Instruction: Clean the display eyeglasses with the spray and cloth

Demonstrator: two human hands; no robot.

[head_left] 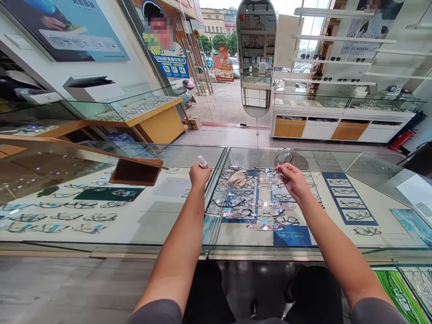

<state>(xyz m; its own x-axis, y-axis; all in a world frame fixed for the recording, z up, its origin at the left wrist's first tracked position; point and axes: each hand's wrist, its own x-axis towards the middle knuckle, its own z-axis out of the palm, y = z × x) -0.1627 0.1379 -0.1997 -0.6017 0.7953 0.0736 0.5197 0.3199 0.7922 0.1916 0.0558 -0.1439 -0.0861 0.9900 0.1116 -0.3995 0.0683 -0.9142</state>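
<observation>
My left hand [200, 174] is closed around a small spray bottle [202, 161], its pale top poking out above the fist, over the seam between two glass counters. My right hand [294, 179] is pinched on a pair of eyeglasses; its fingers hide part of the thin frame, and I cannot make out all of its outline. Just beyond the fingertips shows a dark round-rimmed pair of glasses [283, 156]. Between my hands, many eyeglasses [265, 224] are spread in rows over the glass top. A crumpled beige cloth [237, 179] lies among them.
A glass display counter [243, 240] runs across in front of me. A brown wooden-framed mirror [135, 173] stands on its left part. Blue trays with glasses [351, 202] sit at the right. Beyond are an oval standing mirror [257, 58] and a white display cabinet [320, 128].
</observation>
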